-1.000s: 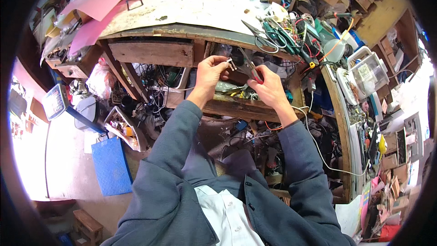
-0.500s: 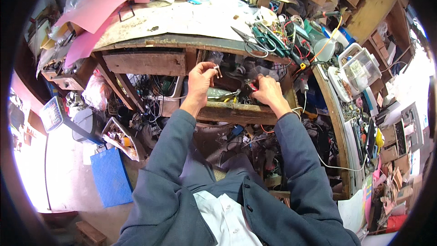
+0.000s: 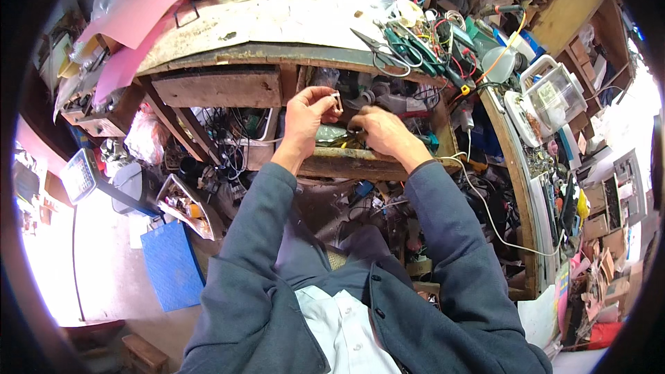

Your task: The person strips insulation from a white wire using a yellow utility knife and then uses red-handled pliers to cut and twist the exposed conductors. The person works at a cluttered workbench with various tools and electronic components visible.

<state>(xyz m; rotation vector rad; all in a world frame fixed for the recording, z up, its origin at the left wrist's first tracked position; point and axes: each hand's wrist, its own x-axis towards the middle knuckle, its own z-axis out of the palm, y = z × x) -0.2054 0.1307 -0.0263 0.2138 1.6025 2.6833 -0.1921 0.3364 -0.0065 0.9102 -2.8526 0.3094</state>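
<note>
My left hand is closed, pinching a small pale piece with thin metal-looking prongs between thumb and fingertips. It is held above the left part of an open wooden drawer. Over the middle of that drawer is my right hand, back of the hand up and fingers bent down. Blur and the hand itself hide whether those fingers grip anything. Closest to them lie yellow-handled tools, perhaps pliers, beside clear plastic wrap. Grey round parts sit deeper in the drawer.
Above the drawer, the worktop carries large scissors, green-handled tools and tangled wires at right. Pink sheets overhang its left end. A clear plastic box stands far right. A blue board lies on the floor at left.
My right hand has moved left across the drawer, closer to my left hand. The small piece in my left hand has turned, its prongs now seen at another angle.
</note>
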